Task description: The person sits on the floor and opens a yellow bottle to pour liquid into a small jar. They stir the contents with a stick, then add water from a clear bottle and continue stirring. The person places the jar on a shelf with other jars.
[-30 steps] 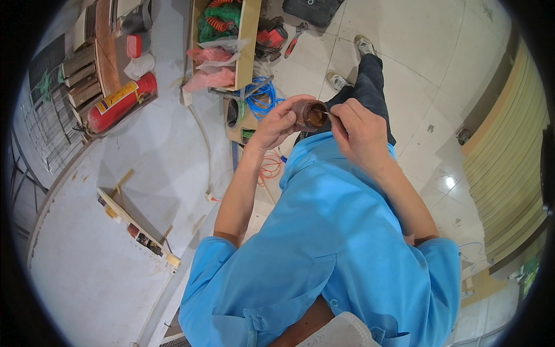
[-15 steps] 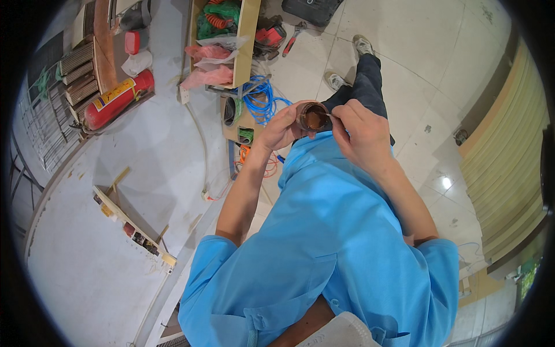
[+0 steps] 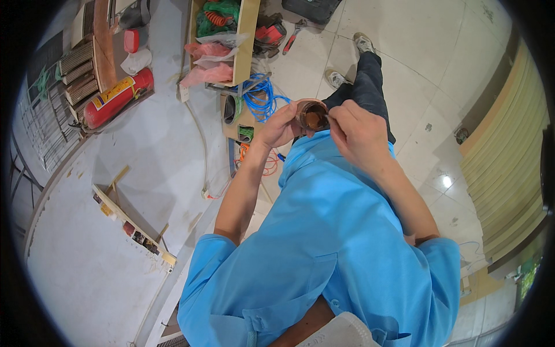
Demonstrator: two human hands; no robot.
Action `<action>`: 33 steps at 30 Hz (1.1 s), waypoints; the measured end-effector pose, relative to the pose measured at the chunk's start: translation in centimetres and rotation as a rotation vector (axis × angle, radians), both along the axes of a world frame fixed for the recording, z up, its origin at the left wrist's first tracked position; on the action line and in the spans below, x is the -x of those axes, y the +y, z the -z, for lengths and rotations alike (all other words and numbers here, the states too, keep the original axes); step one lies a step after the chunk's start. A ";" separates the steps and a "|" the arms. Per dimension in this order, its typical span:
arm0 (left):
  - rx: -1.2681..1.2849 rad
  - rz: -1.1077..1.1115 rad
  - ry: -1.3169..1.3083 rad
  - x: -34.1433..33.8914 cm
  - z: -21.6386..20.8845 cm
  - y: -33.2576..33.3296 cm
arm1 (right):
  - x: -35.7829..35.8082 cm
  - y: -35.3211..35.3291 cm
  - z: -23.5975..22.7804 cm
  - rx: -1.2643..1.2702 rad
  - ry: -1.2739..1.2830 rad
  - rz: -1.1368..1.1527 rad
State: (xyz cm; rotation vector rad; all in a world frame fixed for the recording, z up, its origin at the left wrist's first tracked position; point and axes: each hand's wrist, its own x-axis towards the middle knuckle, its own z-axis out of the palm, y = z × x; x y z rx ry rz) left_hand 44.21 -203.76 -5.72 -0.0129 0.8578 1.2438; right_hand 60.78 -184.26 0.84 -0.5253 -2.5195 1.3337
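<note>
Extinguisher (image 3: 118, 101), red, lies at far left; next, we see a loose blue coil (image 3: 260, 99) near our left hand (image 3: 281, 126), whose grip encircles an open brown jar (image 3: 312, 107). Beyond it, our right hand (image 3: 359, 132) pinches a thin, mostly hidden tool (image 3: 327, 116) at the jar's mouth.

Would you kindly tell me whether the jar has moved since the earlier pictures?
Yes, slightly: in the left hand, the jar has tilted, its mouth turning more toward the camera; against the wrench, its place looks nearly unchanged.
</note>
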 end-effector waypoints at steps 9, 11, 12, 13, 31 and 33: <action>-0.024 -0.009 -0.051 -0.2 0.5 0.2 | -0.1 -0.4 0.2 0.367 0.038 -0.011; -0.024 -0.012 -0.058 -0.3 0.6 0.2 | -0.1 -0.3 0.3 0.215 0.065 0.067; -0.035 -0.012 -0.064 -0.2 0.6 0.2 | 0.0 -0.2 0.3 0.147 0.062 0.084; -0.072 -0.021 -0.078 -0.2 0.7 0.2 | -0.1 -0.2 0.3 0.126 0.060 0.049; 0.008 -0.021 0.041 -0.5 0.4 0.1 | -0.7 -0.1 0.5 0.235 0.025 -0.012; 0.006 -0.026 0.029 -0.4 0.5 0.0 | -0.7 -0.1 0.5 0.092 0.033 0.046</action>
